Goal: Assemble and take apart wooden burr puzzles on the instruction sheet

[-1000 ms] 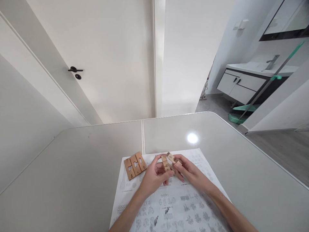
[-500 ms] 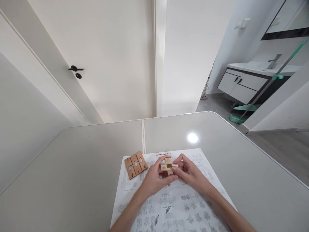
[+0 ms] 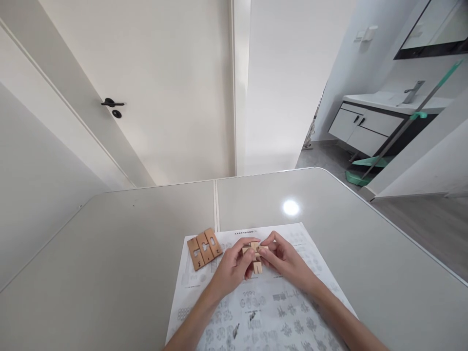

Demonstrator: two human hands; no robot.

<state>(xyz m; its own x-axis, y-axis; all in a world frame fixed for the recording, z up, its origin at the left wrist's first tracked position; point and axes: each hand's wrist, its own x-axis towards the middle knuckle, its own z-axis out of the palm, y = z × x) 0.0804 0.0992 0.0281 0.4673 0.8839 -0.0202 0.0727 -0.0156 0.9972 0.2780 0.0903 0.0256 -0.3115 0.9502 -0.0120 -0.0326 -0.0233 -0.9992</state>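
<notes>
Now, left hand: The person's left hand (image 3: 234,263) is curled in, with its thumb pressed on the left part of a cluster of small, pale wooden blocks (image 3: 255,247). Its fingers wrap the far side.
Right hand: This right hand (image 3: 287,258) is bent into a pinch, thumb and fingers almost meeting on the right end of the same cluster. Its palm is hidden.
Pale blocks: They are held up between both hands, over the paper. A second ago they tipped apart at a slant; half a second ago a dark gap showed in the middle. Now they make a cross shape, and the gap does not show. One square block end (image 3: 258,267) with a dark line faces the person.
What that means: The pieces seem to sit closer together, so the work looks a bit further on. Whether they are locked tight, one cannot tell.
Brown plates: Three flat, brown wooden plates with cut-out holes (image 3: 208,255), marked 3, 1 and 2, lie side by side near the left hand. They have not moved.
Paper: A big white sheet with grey printed pictures (image 3: 270,302) lies under it all.
Table: The smooth grey table (image 3: 109,253) holds the sheet.
</notes>
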